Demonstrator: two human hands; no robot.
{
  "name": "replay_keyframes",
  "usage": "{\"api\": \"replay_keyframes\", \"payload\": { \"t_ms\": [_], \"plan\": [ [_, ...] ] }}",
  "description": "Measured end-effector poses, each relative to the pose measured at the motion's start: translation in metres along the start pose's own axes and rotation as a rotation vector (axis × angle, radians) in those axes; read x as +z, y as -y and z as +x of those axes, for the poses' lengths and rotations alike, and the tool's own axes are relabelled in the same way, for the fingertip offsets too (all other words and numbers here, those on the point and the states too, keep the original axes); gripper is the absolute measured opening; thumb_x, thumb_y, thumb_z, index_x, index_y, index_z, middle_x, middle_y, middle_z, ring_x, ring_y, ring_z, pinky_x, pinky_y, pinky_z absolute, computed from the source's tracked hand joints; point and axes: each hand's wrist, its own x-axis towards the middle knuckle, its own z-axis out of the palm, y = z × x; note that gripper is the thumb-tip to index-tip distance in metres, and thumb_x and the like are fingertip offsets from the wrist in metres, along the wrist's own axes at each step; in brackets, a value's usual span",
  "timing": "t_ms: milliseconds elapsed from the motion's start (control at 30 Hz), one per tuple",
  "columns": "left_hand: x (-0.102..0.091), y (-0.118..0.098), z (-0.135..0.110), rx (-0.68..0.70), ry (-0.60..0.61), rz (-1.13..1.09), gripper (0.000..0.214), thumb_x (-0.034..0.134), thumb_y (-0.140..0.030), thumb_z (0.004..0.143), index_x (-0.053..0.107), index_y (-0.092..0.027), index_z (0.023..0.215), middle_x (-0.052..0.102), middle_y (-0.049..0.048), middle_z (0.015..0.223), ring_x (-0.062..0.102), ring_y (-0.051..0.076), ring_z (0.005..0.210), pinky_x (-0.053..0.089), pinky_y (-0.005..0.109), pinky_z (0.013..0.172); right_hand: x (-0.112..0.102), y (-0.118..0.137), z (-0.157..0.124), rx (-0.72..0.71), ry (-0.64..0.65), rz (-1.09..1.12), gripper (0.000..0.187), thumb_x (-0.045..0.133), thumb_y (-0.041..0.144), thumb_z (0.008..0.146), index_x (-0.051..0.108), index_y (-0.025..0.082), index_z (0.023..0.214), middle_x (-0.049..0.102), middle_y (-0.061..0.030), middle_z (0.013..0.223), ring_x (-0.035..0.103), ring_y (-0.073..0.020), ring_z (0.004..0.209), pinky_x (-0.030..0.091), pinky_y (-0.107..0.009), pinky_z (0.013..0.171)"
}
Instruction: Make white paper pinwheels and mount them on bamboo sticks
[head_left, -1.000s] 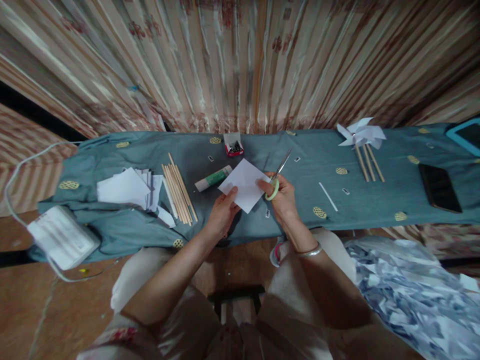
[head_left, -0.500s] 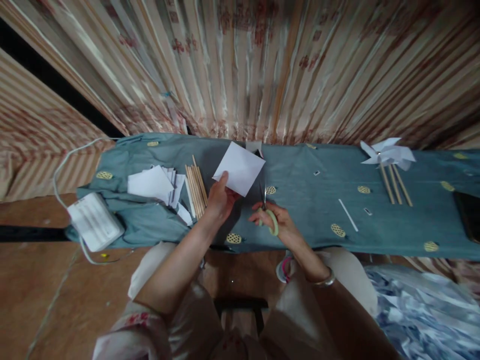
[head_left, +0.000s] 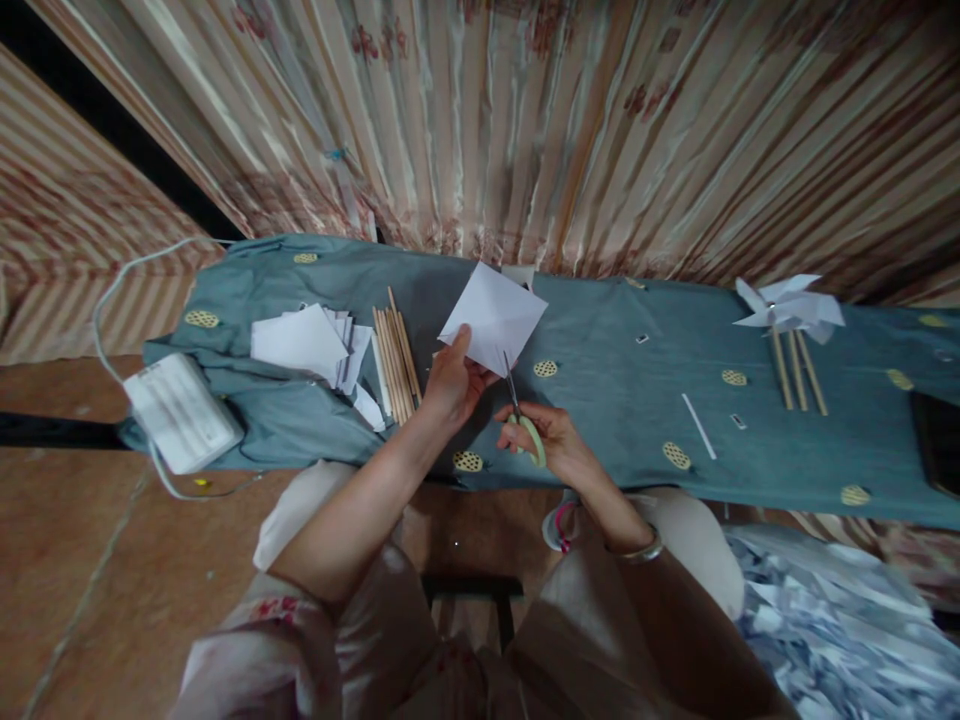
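- While the left hand [head_left: 454, 385] pinches a square sheet of white paper [head_left: 499, 310], thumb on top and fingers beneath, the right hand [head_left: 555, 438] curls around scissors with pale-green handles [head_left: 515, 404]
- The paper is raised over the teal cloth [head_left: 615, 400], one corner toward the striped curtain [head_left: 510, 150]; being square, it has no long axis
- The scissors point forward, slightly left, tips at the paper's near corner
- How far the blades part is hard to tell
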Motion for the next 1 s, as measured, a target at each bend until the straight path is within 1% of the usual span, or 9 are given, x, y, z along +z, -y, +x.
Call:
{"api": "replay_keyframes", "payload": {
  "t_ms": [133,267,367,500,600,733,833,1000],
  "plan": [
    [-0.0008,0.0025,0.0014,0.008,0.001,0.027,0.024,0.067,-0.042,0.090,0.066,-0.020,0.099,0.075,0.0041,0.088,0.073,0.020,0.085,0.058,0.035,0.079,0.0013,0.0012,0.0007,-0.018,-0.014,0.016,0.043,0.081,0.060,0.064,0.070,0.022,0.081,0.067,0.0017,0.059,0.054,-0.0116,0.051,0.042,-0.024,0.049],
    [0.0006,0.0043,0.0001,0.003,-0.015,0.018,0.030,0.068,-0.046,0.089,0.066,-0.020,0.104,0.075,0.0042,0.083,0.072,0.020,0.082,0.058,0.035,0.079,0.0022,0.0015,0.0019,0.006,-0.025,0.036,0.044,0.082,0.060,0.062,0.069,0.022,0.079,0.067,0.0023,0.057,0.054,-0.0113,0.051,0.043,-0.024,0.049],
    [0.0029,0.0051,-0.0013,0.006,-0.033,0.009,0.029,0.067,-0.046,0.090,0.066,-0.020,0.103,0.074,0.0031,0.080,0.072,0.019,0.079,0.058,0.034,0.078,0.0029,0.0013,0.0025,0.007,-0.040,0.033,0.042,0.083,0.059,0.061,0.069,0.022,0.078,0.067,0.0024,0.057,0.054,-0.0112,0.050,0.043,-0.024,0.049],
    [0.0039,0.0051,-0.0019,0.009,-0.038,0.010,0.029,0.066,-0.046,0.091,0.066,-0.020,0.104,0.074,0.0029,0.082,0.072,0.019,0.081,0.058,0.034,0.079,0.0036,0.0018,0.0027,0.009,-0.039,0.034,0.042,0.083,0.059,0.060,0.070,0.022,0.076,0.067,0.0021,0.057,0.054,-0.0111,0.050,0.043,-0.024,0.049],
    [0.0038,0.0047,-0.0021,-0.009,-0.049,-0.017,0.024,0.064,-0.043,0.093,0.066,-0.020,0.102,0.074,0.0015,0.079,0.072,0.018,0.079,0.058,0.036,0.082,0.0041,0.0021,0.0030,0.011,-0.046,0.040,0.044,0.084,0.060,0.059,0.070,0.022,0.076,0.066,0.0026,0.055,0.054,-0.0107,0.049,0.042,-0.023,0.048],
    [0.0037,0.0045,-0.0025,-0.016,-0.057,-0.038,0.021,0.063,-0.040,0.095,0.066,-0.019,0.099,0.073,0.0005,0.078,0.072,0.017,0.078,0.058,0.037,0.085,0.0041,0.0010,0.0031,0.001,-0.050,0.028,0.044,0.083,0.061,0.060,0.069,0.022,0.075,0.065,0.0031,0.055,0.053,-0.0105,0.049,0.042,-0.023,0.047],
    [0.0033,0.0048,-0.0022,-0.016,-0.048,-0.036,0.022,0.063,-0.041,0.094,0.065,-0.019,0.098,0.073,0.0013,0.079,0.071,0.017,0.076,0.058,0.036,0.083,0.0041,0.0011,0.0027,-0.007,-0.050,0.014,0.044,0.082,0.061,0.062,0.069,0.022,0.075,0.065,0.0030,0.055,0.053,-0.0106,0.049,0.042,-0.023,0.047],
    [0.0011,0.0055,-0.0005,-0.014,-0.041,-0.029,0.019,0.063,-0.038,0.094,0.066,-0.020,0.100,0.074,0.0017,0.080,0.071,0.016,0.075,0.058,0.035,0.082,0.0047,0.0028,0.0023,0.000,-0.053,0.014,0.042,0.083,0.060,0.061,0.068,0.022,0.072,0.064,0.0030,0.054,0.052,-0.0107,0.050,0.041,-0.023,0.048]
  ]
}}
